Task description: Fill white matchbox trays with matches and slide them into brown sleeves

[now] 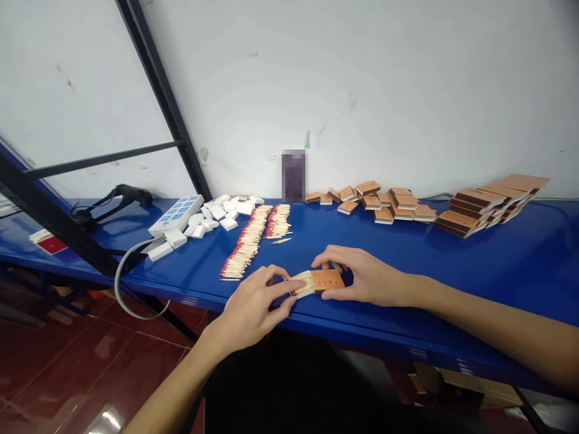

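Your L hand (pixel 259 301) pinches the match-filled tray (pixel 304 289) & your R hand (pixel 368 277) grips its sleeve (pixel 326 279), lower ctr of frame, tray only partway in, w/ loose matches (pixel 248 244) mid-frame & white trays (pixel 217 212) ctr-left apparently left to do.

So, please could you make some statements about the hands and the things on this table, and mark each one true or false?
1. The right hand holds an orange-brown cardboard matchbox sleeve. True.
2. That sleeve covers the white inner tray completely. False: the tray sticks out toward the left hand, showing red-tipped wooden matches inside.
3. The left hand touches the matches in the tray. True.
4. The loose red-tipped matches lie in one round heap. False: they lie mainly in two long rows.
5. The small white rectangular boxes lie right of the loose matches. False: they lie left.
6. The smooth tabletop is blue. True.
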`<act>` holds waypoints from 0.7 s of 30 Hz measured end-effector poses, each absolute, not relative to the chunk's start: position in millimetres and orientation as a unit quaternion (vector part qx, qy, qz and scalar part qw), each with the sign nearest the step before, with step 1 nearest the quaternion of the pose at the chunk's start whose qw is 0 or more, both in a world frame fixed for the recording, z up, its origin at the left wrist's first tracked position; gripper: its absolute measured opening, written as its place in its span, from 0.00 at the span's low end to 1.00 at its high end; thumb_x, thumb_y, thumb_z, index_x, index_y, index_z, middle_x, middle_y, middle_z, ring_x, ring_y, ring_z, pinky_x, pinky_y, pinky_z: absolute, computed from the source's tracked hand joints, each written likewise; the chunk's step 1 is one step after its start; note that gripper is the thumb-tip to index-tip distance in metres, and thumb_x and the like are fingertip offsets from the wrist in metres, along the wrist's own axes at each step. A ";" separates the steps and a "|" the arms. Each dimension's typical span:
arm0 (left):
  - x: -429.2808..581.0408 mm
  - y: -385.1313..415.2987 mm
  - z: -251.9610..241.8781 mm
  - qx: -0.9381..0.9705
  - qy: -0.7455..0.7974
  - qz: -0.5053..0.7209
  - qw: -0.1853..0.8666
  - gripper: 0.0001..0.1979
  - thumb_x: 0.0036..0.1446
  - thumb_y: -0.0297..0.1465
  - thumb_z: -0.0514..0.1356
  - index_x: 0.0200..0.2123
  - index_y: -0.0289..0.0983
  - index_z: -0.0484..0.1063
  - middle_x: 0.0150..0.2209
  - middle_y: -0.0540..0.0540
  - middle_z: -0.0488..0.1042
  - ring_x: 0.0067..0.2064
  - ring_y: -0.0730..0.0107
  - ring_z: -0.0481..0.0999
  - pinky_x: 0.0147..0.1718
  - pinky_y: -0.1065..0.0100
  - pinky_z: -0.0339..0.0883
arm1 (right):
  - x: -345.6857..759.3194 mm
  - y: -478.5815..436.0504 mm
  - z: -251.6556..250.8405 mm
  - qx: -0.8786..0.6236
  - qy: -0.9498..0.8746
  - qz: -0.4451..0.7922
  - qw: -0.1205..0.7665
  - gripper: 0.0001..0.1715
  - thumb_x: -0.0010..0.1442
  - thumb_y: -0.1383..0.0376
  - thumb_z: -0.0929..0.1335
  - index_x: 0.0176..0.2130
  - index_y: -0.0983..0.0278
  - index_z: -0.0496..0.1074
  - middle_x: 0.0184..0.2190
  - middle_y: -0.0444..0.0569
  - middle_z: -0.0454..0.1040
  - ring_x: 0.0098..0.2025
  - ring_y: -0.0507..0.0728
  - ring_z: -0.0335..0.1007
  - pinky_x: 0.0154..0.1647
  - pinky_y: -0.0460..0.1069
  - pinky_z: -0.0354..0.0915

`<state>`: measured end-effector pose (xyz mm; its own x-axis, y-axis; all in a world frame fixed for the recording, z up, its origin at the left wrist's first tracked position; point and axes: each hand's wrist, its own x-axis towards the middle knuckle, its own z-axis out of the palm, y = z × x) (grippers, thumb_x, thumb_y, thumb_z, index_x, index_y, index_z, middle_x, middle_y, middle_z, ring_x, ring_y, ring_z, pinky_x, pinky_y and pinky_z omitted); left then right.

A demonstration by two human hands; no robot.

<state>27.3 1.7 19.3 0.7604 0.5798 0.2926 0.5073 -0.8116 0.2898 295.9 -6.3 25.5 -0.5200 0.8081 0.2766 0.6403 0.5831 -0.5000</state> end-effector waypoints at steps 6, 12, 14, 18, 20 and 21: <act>27.3 1.2 20.4 0.946 0.272 0.173 0.041 0.20 0.70 0.33 0.50 0.63 0.48 0.65 0.52 0.44 0.69 0.46 0.62 0.71 0.48 0.59 0.67 | 300.0 -1.4 21.7 -0.419 -0.850 0.170 0.269 0.25 0.58 0.49 0.71 0.49 0.60 0.73 0.45 0.52 0.75 0.44 0.60 0.71 0.44 0.54 0.66; 26.3 0.0 18.7 0.942 0.267 0.193 0.060 0.19 0.70 0.33 0.50 0.61 0.46 0.67 0.54 0.45 0.72 0.51 0.61 0.72 0.53 0.58 0.66 | 293.7 -2.8 24.0 -0.420 -0.850 0.176 0.265 0.24 0.57 0.48 0.72 0.47 0.60 0.74 0.44 0.52 0.77 0.46 0.61 0.72 0.47 0.56 0.67; 26.4 0.3 16.1 0.935 0.277 0.208 0.076 0.19 0.70 0.35 0.51 0.62 0.47 0.65 0.55 0.45 0.74 0.52 0.61 0.73 0.54 0.58 0.66 | 287.5 -7.7 24.7 -0.404 -0.854 0.184 0.271 0.23 0.57 0.49 0.72 0.47 0.60 0.74 0.44 0.52 0.78 0.45 0.61 0.73 0.47 0.56 0.67; 28.4 2.0 12.8 0.906 0.328 0.235 0.130 0.32 0.63 0.45 0.59 0.67 0.48 0.56 0.54 0.46 0.76 0.49 0.61 0.75 0.50 0.59 0.69 | 276.3 -19.8 25.8 -0.363 -0.871 0.192 0.271 0.19 0.59 0.59 0.71 0.51 0.60 0.73 0.48 0.51 0.78 0.48 0.60 0.74 0.50 0.55 0.67; 30.2 2.8 13.1 0.900 0.335 0.241 0.142 0.37 0.57 0.49 0.63 0.66 0.47 0.57 0.53 0.45 0.76 0.49 0.60 0.75 0.49 0.59 0.69 | 273.9 -23.5 25.5 -0.342 -0.877 0.195 0.274 0.19 0.60 0.65 0.69 0.52 0.60 0.73 0.51 0.51 0.77 0.50 0.59 0.74 0.52 0.54 0.67; 31.2 3.1 13.5 0.901 0.332 0.242 0.143 0.37 0.55 0.50 0.64 0.64 0.45 0.60 0.53 0.45 0.76 0.50 0.59 0.75 0.49 0.59 0.69 | 273.5 -24.4 25.0 -0.332 -0.880 0.197 0.277 0.19 0.61 0.66 0.69 0.52 0.60 0.73 0.51 0.51 0.77 0.51 0.58 0.74 0.53 0.53 0.67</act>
